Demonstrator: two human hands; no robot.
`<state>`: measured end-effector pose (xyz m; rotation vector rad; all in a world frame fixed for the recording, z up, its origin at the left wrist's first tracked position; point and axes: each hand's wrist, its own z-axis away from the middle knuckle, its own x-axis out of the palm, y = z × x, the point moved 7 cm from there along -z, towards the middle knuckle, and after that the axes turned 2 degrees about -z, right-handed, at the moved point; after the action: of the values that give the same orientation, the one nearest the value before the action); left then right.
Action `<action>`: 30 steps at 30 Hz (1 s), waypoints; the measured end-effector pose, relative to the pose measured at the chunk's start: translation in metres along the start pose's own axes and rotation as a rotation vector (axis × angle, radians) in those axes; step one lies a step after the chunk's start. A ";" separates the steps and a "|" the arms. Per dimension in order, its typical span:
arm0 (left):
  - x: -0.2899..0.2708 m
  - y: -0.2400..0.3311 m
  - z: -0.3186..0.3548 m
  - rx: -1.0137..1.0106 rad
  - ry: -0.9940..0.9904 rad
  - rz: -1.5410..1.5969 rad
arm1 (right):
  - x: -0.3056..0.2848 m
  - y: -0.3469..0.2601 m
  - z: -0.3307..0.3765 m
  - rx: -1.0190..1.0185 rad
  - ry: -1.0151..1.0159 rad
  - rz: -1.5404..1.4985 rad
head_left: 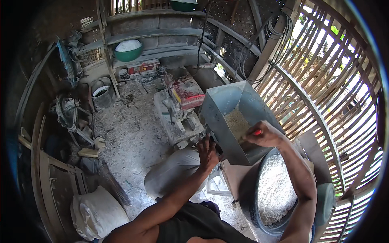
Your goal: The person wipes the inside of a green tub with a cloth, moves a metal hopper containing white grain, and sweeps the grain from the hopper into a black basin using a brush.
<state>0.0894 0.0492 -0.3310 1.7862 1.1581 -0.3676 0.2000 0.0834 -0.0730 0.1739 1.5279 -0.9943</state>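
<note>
Grey metal hopper [227,106] holds pale grain [237,122]; the right hand [264,134] inside it is closed around a small red object [257,132]. Left hand [208,154], fingers spread, presses the hopper's outer wall, above a dark basin [248,190] of grain.

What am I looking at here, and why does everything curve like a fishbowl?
It is one picture from a wide fisheye camera worn on a person's head, looking down, so straight edges bend. No robot: two bare hands work at a grey metal hopper holding pale grain. The right hand reaches inside, holding something small and red. The left hand rests open against the hopper's outer side. Below sits a dark basin of white grain. Beyond stand a red-topped engine, a grey sack and a dusty floor.
</note>
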 end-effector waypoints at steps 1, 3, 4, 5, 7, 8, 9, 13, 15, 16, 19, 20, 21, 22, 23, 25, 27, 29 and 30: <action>-0.003 -0.003 -0.001 -0.015 -0.016 -0.016 | -0.013 -0.013 -0.004 0.025 0.004 -0.079; -0.008 -0.010 0.000 -0.040 -0.017 -0.043 | -0.040 -0.026 -0.001 0.112 -0.012 -0.164; -0.008 -0.010 0.001 -0.037 -0.013 -0.050 | -0.049 -0.021 0.005 0.167 -0.013 -0.209; -0.008 -0.011 0.002 -0.034 -0.011 -0.057 | -0.047 -0.014 0.010 0.206 -0.115 -0.252; -0.006 -0.011 0.000 -0.039 0.001 -0.050 | -0.014 -0.020 0.003 0.105 -0.099 -0.188; -0.003 -0.008 0.002 -0.034 -0.002 -0.038 | 0.004 -0.020 0.001 0.069 -0.085 -0.158; -0.003 -0.007 0.003 -0.028 -0.024 -0.030 | 0.011 -0.018 -0.004 0.026 -0.042 -0.156; -0.006 -0.011 0.001 -0.016 0.030 -0.032 | -0.019 -0.018 -0.007 0.132 -0.002 -0.303; -0.010 -0.016 -0.001 -0.030 0.049 -0.033 | -0.034 -0.024 -0.004 0.253 -0.153 -0.342; -0.012 -0.015 -0.001 -0.027 0.051 -0.026 | -0.026 -0.024 -0.003 0.209 -0.124 -0.291; 0.000 -0.009 0.003 0.024 0.025 -0.033 | 0.018 -0.018 -0.017 -0.072 0.053 -0.059; 0.003 -0.009 0.003 0.025 0.012 -0.038 | 0.011 -0.009 -0.014 0.031 0.039 -0.142; 0.007 -0.008 0.004 0.038 0.003 -0.065 | -0.004 0.000 -0.007 0.133 0.025 -0.227; 0.010 -0.011 0.005 0.038 0.000 -0.101 | -0.018 -0.004 -0.005 0.228 -0.005 -0.316; 0.003 -0.014 0.004 0.006 -0.002 -0.080 | -0.038 -0.009 -0.003 0.167 -0.012 -0.345; -0.003 -0.021 0.000 -0.035 0.002 -0.069 | -0.062 -0.005 0.005 0.302 -0.106 -0.182; 0.000 -0.018 0.003 -0.025 -0.013 -0.068 | -0.050 0.010 0.006 0.267 -0.099 -0.113; 0.002 -0.007 0.008 0.004 -0.030 -0.048 | -0.008 0.039 0.004 0.095 -0.017 0.009; -0.001 -0.006 0.004 0.009 -0.019 -0.048 | -0.014 0.034 0.002 0.134 0.003 0.003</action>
<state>0.0850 0.0460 -0.3360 1.7611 1.1899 -0.4176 0.2256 0.1090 -0.0769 0.2725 1.4640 -1.0948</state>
